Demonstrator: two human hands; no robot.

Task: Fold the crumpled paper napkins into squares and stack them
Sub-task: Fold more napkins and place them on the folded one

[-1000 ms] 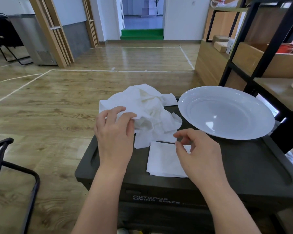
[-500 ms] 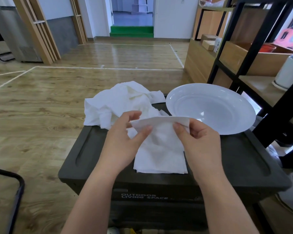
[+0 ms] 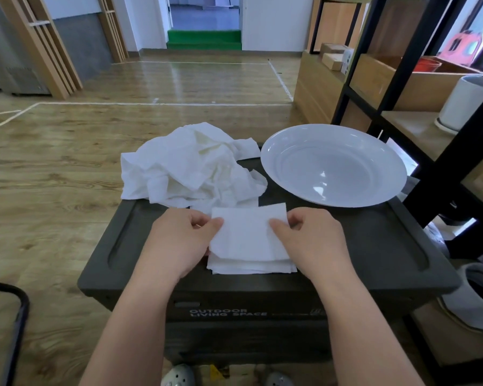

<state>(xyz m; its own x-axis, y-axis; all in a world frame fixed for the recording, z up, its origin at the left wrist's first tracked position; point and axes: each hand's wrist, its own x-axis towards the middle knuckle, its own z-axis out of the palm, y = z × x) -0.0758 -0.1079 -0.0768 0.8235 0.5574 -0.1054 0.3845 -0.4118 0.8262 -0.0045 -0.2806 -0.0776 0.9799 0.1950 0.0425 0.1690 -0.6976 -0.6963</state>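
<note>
Half a second back the folded napkin was held up in the air between both hands; now it has come down low over the lid, its near edge settling onto the stack of squares (image 3: 251, 267) below. Both hands have dropped with it.

Nearest the camera, the left hand (image 3: 183, 240) pinches the left edge of the folded napkin (image 3: 246, 235) with thumb on top, and the right hand (image 3: 308, 239) pinches the right edge the same way — two hands set apart, each clamped on its own side of the one sheet. The napkin sits slightly askew over the stack, its far edge seemingly still lifted. All of this rests on the dark lid of the storage box (image 3: 360, 252).

To do this step well, I would judge the thing is to square the sheet before letting go: line its near corners up with those of the stack, lower the far edge flat, then press along the fold so it does not spring open. Thin paper slides and tears easily — light pressure, no dragging.

Beyond the hands lies the crumpled pile of napkins (image 3: 190, 168), hanging over the far left edge of the lid, so most of the work looks undone. To its right stands a white plate (image 3: 332, 165), apart from the pile.
</note>
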